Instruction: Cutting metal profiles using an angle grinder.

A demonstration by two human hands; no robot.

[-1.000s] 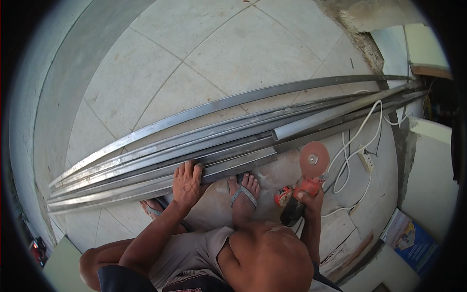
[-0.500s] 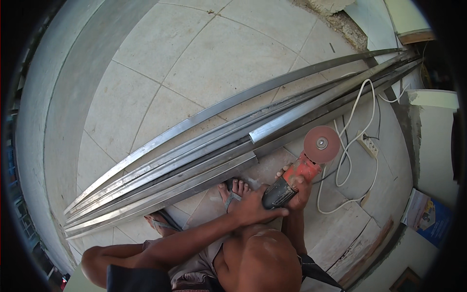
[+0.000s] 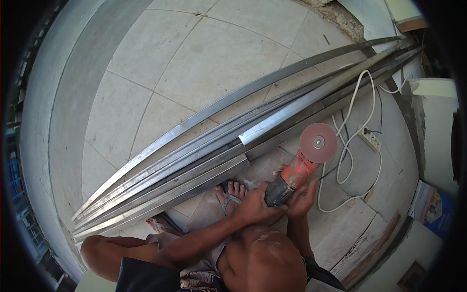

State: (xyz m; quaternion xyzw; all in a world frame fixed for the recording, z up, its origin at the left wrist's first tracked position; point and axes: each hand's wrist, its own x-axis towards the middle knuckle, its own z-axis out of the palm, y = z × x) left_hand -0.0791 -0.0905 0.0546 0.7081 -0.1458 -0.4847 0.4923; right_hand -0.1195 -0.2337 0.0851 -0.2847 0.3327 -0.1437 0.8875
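Note:
An angle grinder (image 3: 297,171) with a red head, a dark rear body and a reddish-brown disc (image 3: 318,142) is held above the floor, its disc end pointing away from me. My left hand (image 3: 255,206) is wrapped around the rear of the dark body. From the right and below, my right hand (image 3: 300,200) cradles the tool; its fingertips show past the left side of the body, and its thumb stands off the casing. Just beyond the grinder lie several long metal profiles (image 3: 194,146), one with its cut end (image 3: 244,139) facing me.
A white extension cord (image 3: 357,87) loops over the tiles at the right, with a socket strip (image 3: 370,138) beside it. My sandalled foot (image 3: 232,194) is close to the profiles. A low grey wall (image 3: 63,73) curves along the left. A printed sheet (image 3: 433,209) lies far right.
My right thumb has lifted off the grinder's casing, and that hand's grip looks looser. The grinder has shifted slightly within the picture, while the whole view has also moved a little.

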